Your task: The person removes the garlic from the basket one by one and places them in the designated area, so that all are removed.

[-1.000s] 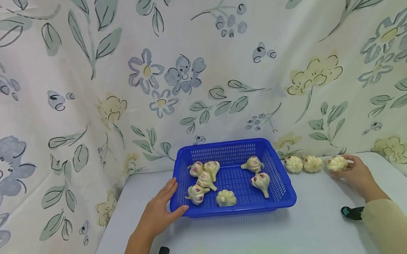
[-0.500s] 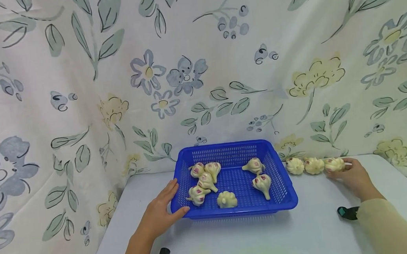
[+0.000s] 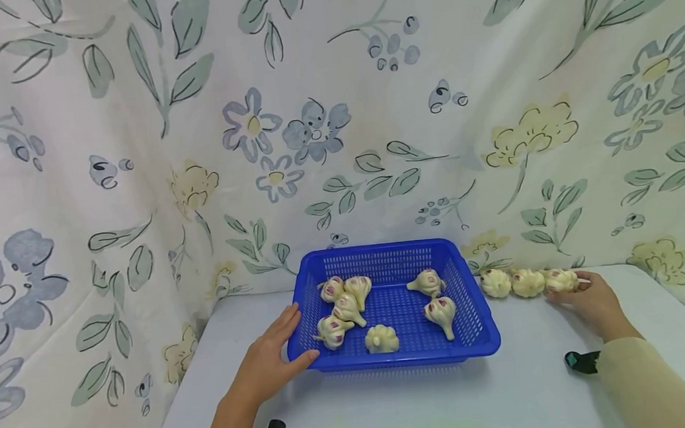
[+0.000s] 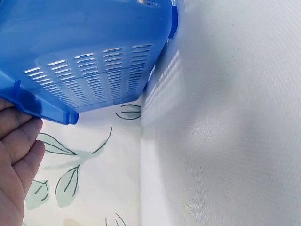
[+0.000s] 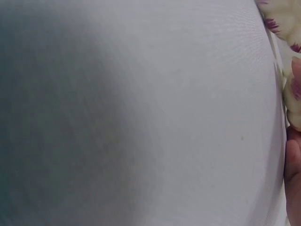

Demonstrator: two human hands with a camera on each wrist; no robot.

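Note:
A blue plastic basket (image 3: 394,359) stands on the white table with several garlic bulbs inside. My left hand (image 3: 264,360) rests at its front left corner, thumb on the front rim and extended fingers along the left side. In the left wrist view, fingertips (image 4: 32,126) lie against the outside of the basket rim (image 4: 51,113). To the right of the basket my right hand (image 3: 595,305) grips a garlic bulb (image 3: 560,281) at the end of a short row. Beside it sit two more bulbs, the middle one (image 3: 528,283) and the one nearest the basket (image 3: 495,283).
Inside the basket, garlic bulbs (image 3: 346,308) cluster at the left, two lie at the right, and a pale one (image 3: 382,338) sits near the front. A floral curtain (image 3: 372,132) hangs right behind the table (image 3: 404,412).
My right hand has brought its garlic bulb leftward, closing the gap to the other two in the row. The left hand has stayed at the basket corner.

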